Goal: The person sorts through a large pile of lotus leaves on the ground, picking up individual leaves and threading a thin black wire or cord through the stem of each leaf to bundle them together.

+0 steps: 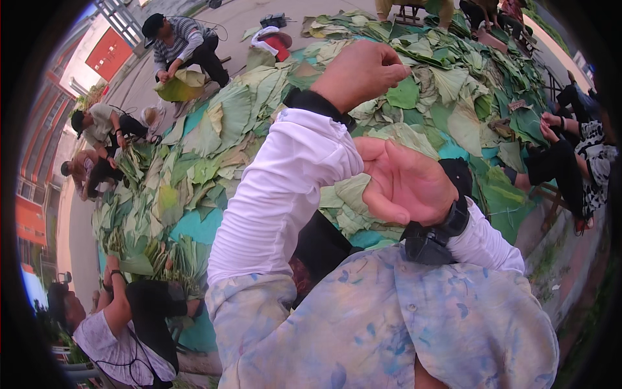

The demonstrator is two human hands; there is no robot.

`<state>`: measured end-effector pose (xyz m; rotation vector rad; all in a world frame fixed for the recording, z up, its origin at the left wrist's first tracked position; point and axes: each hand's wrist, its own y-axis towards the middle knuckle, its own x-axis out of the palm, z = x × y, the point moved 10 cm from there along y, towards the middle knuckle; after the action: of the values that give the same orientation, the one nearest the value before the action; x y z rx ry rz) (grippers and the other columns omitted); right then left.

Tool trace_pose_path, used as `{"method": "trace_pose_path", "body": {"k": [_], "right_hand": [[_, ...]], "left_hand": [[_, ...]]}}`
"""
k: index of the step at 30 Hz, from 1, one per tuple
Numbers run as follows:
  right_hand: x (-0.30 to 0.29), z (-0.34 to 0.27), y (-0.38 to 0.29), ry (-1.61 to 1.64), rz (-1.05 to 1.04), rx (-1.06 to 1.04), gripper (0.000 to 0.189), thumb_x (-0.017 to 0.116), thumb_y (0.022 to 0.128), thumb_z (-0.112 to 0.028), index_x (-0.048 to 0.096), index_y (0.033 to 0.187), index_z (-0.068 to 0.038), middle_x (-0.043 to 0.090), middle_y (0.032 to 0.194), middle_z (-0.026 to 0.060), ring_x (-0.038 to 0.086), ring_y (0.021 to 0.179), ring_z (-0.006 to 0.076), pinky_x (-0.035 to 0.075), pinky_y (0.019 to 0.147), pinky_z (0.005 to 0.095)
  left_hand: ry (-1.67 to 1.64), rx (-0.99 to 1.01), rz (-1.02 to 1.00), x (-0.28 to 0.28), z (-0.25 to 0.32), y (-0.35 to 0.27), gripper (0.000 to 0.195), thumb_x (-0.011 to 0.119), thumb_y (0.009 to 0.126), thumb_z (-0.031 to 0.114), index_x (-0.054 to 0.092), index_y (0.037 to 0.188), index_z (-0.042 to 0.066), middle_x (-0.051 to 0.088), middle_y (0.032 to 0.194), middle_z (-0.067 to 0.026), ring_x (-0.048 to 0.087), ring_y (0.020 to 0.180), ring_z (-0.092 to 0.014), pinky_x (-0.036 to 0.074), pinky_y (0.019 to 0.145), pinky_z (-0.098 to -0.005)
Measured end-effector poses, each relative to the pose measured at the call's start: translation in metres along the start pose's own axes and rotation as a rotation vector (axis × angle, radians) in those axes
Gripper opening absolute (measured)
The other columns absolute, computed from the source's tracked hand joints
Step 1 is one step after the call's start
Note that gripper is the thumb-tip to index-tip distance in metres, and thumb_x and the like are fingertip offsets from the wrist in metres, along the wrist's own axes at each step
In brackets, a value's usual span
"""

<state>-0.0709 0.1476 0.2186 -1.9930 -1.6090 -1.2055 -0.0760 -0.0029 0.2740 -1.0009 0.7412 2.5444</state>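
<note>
My left hand (364, 73) is raised above the leaf pile, its fingers curled and thumb close to the fingertips; nothing shows in it. A black band circles that wrist above a bunched white sleeve (272, 194). My right hand (413, 185) lies nearer my chest, palm up, thumb apart, its fingertips beside the left sleeve and partly hidden by it. A black strap with a dark device (430, 243) sits on the right wrist. Behind both hands spread many large, flat green and yellowish leaves (233, 116), layered on a turquoise sheet (197, 226).
Several people sit around the pile. One at upper left holds a yellow-green leaf (181, 86); another at lower left (116, 316) sits close by bundled leaves. At right, a person's hands (549, 126) hold a thin strand. A red and white cloth item (276, 46) lies beyond.
</note>
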Motion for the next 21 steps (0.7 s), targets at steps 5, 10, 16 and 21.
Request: {"method": "trace_pose_path", "body": {"k": [5, 10, 16, 21], "right_hand": [[-0.033, -0.002, -0.003, -0.694, 0.357, 0.065, 0.034, 0.049, 0.085, -0.022, 0.045, 0.113, -0.003, 0.054, 0.086, -0.0015, 0.041, 0.047, 0.0043, 0.031, 0.041, 0.0178], [-0.048, -0.031, -0.012, -0.847, 0.568, -0.178, 0.033, 0.051, 0.083, -0.012, 0.046, 0.113, -0.002, 0.054, 0.088, -0.0021, 0.039, 0.051, 0.0014, 0.032, 0.045, 0.0158], [-0.032, -0.015, -0.008, -0.939, 0.519, -0.204, 0.026, 0.055, 0.080, -0.010, 0.052, 0.105, -0.001, 0.056, 0.088, -0.0022, 0.045, 0.056, 0.0013, 0.036, 0.049, 0.0159], [0.002, 0.045, 0.021, -1.108, 0.148, 0.066, 0.015, 0.055, 0.080, -0.003, 0.057, 0.094, 0.000, 0.059, 0.077, 0.0013, 0.052, 0.063, 0.0041, 0.041, 0.055, 0.0172]], "left_hand": [[-0.430, -0.277, -0.018, 0.006, -0.018, -0.011, 0.024, 0.053, 0.084, 0.024, 0.058, 0.089, 0.001, 0.062, 0.078, -0.0045, 0.058, 0.067, -0.010, 0.047, 0.061, -0.0225], [-0.830, -0.420, -0.053, 0.028, -0.052, -0.003, 0.021, 0.051, 0.086, 0.023, 0.056, 0.093, 0.004, 0.062, 0.086, -0.0063, 0.061, 0.073, -0.014, 0.051, 0.064, -0.0268], [-0.609, -0.700, 0.005, 0.015, -0.150, -0.021, 0.018, 0.053, 0.084, 0.022, 0.056, 0.093, 0.007, 0.061, 0.086, -0.0036, 0.060, 0.073, -0.014, 0.048, 0.058, -0.0254], [-0.439, -0.863, 0.092, 0.002, -0.239, -0.053, 0.019, 0.056, 0.079, 0.024, 0.055, 0.090, 0.009, 0.060, 0.083, -0.0041, 0.056, 0.063, -0.015, 0.043, 0.050, -0.0290]]}}
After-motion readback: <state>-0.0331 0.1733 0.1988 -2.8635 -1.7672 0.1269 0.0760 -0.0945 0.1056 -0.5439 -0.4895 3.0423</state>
